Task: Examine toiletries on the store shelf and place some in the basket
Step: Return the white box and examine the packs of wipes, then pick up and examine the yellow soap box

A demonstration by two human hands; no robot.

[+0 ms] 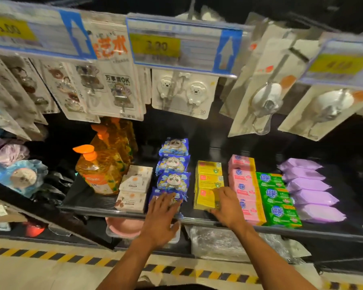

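The right hand curls its fingers round the front yellow box on the shelf. Just left of that box, the left hand rests spread on a blue packet. This looks like picking; next, lift the box clear of its row. No basket is in view.
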